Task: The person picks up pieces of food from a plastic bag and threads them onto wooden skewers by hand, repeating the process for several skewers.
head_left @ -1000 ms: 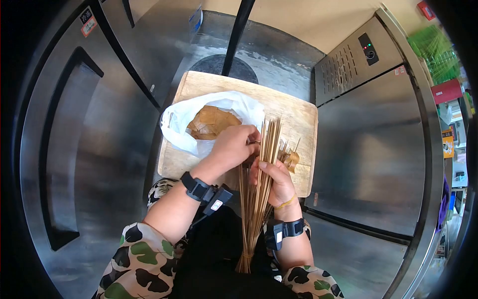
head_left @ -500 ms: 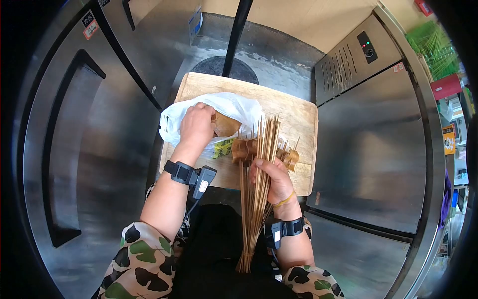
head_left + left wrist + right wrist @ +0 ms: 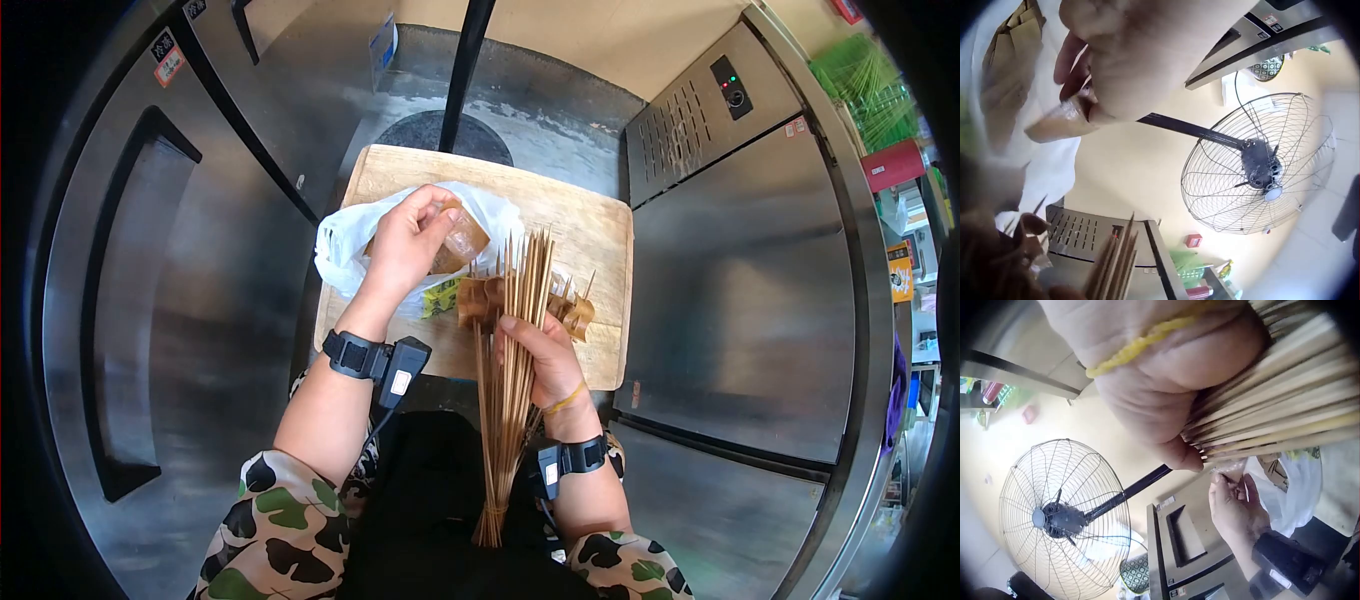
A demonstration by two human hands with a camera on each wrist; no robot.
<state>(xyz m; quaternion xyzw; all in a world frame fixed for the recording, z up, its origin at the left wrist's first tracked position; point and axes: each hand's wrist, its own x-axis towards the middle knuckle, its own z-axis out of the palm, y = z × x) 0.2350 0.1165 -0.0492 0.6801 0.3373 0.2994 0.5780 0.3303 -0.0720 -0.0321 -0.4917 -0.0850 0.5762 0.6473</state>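
My left hand (image 3: pixel 408 240) pinches a thin brown tofu sheet (image 3: pixel 466 238) with a shiny surface, just above the white plastic bag (image 3: pixel 345 232). More brown sheets (image 3: pixel 1013 53) lie inside the bag, as the left wrist view shows. A thick bundle of bamboo skewers (image 3: pixel 518 380) stands in the grip of my right hand (image 3: pixel 550 360), thumb across its front and tips up. Folded brown tofu pieces (image 3: pixel 477 300) are threaded on skewers beside the bundle, with others (image 3: pixel 577 318) to its right, partly hidden behind the skewers and hand.
The bag rests on a wooden board (image 3: pixel 590 225), with a yellow-green printed wrapper (image 3: pixel 440 297) at its near edge. Steel fridge doors (image 3: pixel 250 270) stand on the left and a steel cabinet (image 3: pixel 740 300) on the right. A black pole (image 3: pixel 465 80) rises behind the board.
My left hand has moved from the skewers to the bag, and now lifts a tofu sheet off the stack. My right hand keeps its grip on the skewer bundle.
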